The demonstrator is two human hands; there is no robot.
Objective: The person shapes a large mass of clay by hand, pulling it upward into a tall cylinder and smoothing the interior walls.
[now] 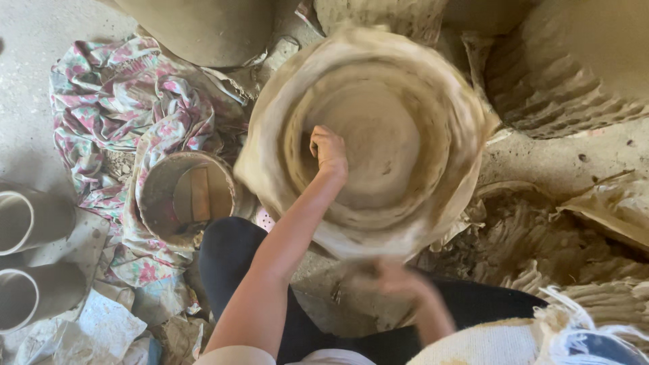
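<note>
We find the left hand (329, 150) curled inside the soft clay pot (365, 142), the right hand (395, 278) blurred at its outer wall, grip indeterminable; support it from beneath.

Dusty concrete floor (27, 81) carrying everything: floral cloth (115, 101) spreading upper left, two grey pipes (30, 223) lying at left edge, ribbed clay pot (568, 74) sitting upper right.

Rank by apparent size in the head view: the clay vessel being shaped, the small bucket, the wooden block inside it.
1. Clay vessel, by far the largest, left hand inside it.
2. Small bucket.
3. Wooden block, smallest.
</note>
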